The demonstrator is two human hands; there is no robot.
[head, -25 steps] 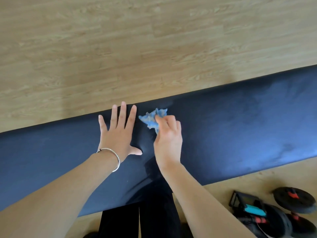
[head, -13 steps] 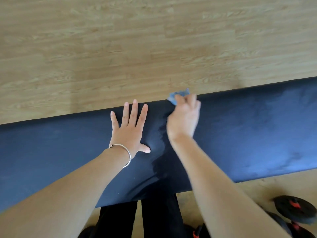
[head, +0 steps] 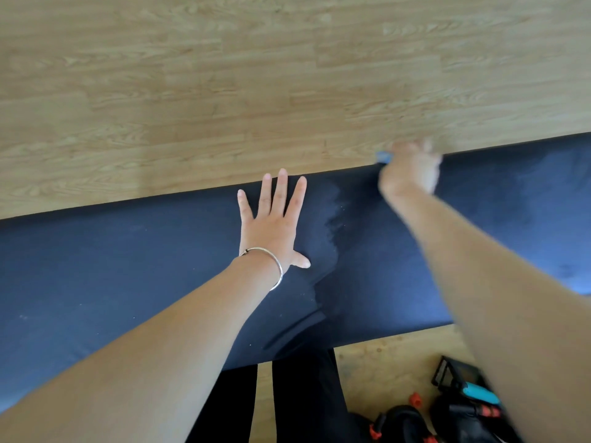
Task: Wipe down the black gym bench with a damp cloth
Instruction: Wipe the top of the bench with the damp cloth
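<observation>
The black gym bench (head: 128, 266) runs across the view from left to right, with a damp streak down its middle. My left hand (head: 271, 222) lies flat on the pad, fingers spread, a silver bangle on the wrist. My right hand (head: 409, 171) is blurred at the bench's far edge, closed on the blue cloth (head: 383, 156). Only a small corner of the cloth shows beside the fingers.
Wood-look flooring (head: 287, 75) lies beyond the bench. At the lower right, on the floor, stand black dumbbells with red parts (head: 399, 423) and a black device with a blue strip (head: 473, 391). My dark-trousered legs (head: 303, 394) stand against the near edge.
My right hand has swept the cloth from beside my left hand up to the far edge, then rightward along it. My left hand stays pressed flat on the pad.
</observation>
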